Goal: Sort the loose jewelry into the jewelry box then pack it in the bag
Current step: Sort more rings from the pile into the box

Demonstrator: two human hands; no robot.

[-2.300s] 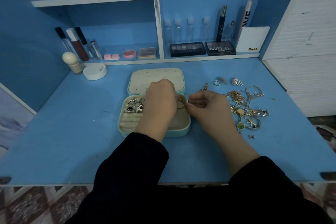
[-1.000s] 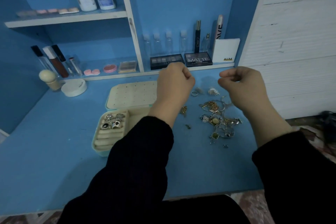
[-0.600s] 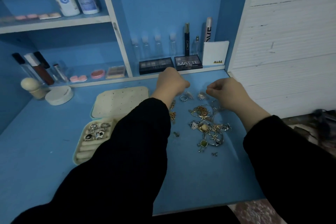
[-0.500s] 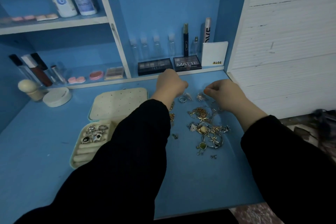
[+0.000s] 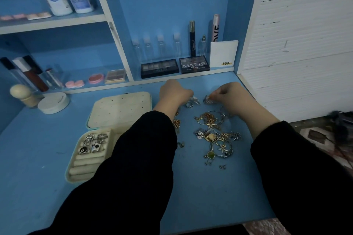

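Observation:
The open mint jewelry box lies at the left of the blue desk, with its cream lid folded back. Several silver rings sit in its ring rolls. My left sleeve hides the box's right half. A pile of loose gold and silver jewelry lies to the right of the box. At the far end of the pile my left hand pinches a silver fan-shaped earring. My right hand pinches its twin. A silver ring lies between them. No bag is in view.
Eyeshadow palettes and small glass bottles line the shelf just behind my hands. A round white compact and a beige makeup brush stand at the back left. A white slatted wall bounds the desk's right side.
Both hands left the jewelry box, rose, then came down at the far end of the loose pile. Their fingers have now closed on the two fan-shaped earrings. The view swung right.

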